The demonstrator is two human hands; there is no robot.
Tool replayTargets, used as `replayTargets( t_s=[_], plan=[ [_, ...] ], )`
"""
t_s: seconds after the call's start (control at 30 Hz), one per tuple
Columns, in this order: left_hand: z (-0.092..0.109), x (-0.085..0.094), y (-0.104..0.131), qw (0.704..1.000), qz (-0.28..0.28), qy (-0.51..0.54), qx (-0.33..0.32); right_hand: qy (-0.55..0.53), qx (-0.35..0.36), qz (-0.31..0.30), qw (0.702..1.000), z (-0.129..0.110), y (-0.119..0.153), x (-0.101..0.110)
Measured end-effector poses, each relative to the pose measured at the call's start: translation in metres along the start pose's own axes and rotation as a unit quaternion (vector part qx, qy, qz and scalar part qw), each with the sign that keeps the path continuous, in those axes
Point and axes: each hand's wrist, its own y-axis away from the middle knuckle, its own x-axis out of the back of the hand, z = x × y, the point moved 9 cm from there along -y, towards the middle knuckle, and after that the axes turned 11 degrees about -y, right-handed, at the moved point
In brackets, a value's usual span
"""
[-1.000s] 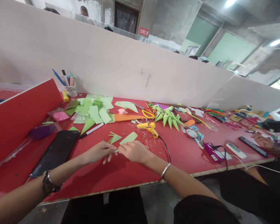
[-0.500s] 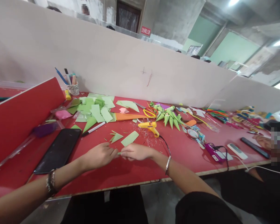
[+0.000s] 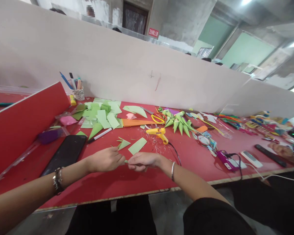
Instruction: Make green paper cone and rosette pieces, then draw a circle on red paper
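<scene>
My left hand (image 3: 108, 159) and my right hand (image 3: 144, 160) meet near the table's front edge, fingers pinched on a small green paper piece (image 3: 126, 161). Most of that piece is hidden by the fingers. Just beyond them lie a pale green paper rectangle (image 3: 137, 146) and some cut green paper points (image 3: 123, 143). A yellow glue gun (image 3: 159, 133) rests on its side behind my right hand, its black cord running toward my wrist.
Green paper sheets (image 3: 104, 119), a marker (image 3: 99, 135) and a phone (image 3: 65, 153) lie at the left. Green paper cones (image 3: 178, 123) and scissors (image 3: 158, 118) are farther back. A purple power strip (image 3: 227, 160) sits right, near another person's hand (image 3: 281, 149).
Both hands stay together on the green piece, with the fingers of my right hand slightly shifted. The whole view has moved a little.
</scene>
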Motion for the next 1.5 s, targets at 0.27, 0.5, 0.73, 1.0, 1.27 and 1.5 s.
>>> replayTargets(
  t_s=[0.27, 0.5, 0.73, 1.0, 1.27, 1.5],
  plan=[
    [-0.028, -0.008, 0.026, 0.997, 0.017, -0.002, 0.076, 0.142, 0.047, 0.061, 0.987, -0.014, 0.019, 0.023],
    [-0.080, -0.050, 0.073, 0.953, -0.100, 0.032, 0.284, 0.230, 0.054, 0.235, 0.943, -0.034, 0.055, 0.062],
    [-0.094, -0.075, 0.095, 0.895, -0.170, 0.049, 0.409, 0.413, 0.176, 0.374, 0.811, -0.078, 0.037, 0.064],
    [-0.097, -0.059, 0.108, 0.822, -0.159, 0.098, 0.538, 0.642, 0.105, 0.376, 0.660, -0.085, -0.005, 0.050],
    [-0.087, -0.037, 0.104, 0.804, -0.025, 0.187, 0.564, 0.596, 0.115, 0.383, 0.696, -0.085, -0.010, 0.061],
    [-0.069, -0.033, 0.073, 0.762, 0.057, 0.337, 0.550, 0.249, 0.316, 0.399, 0.824, -0.091, 0.023, 0.050]
  ],
)
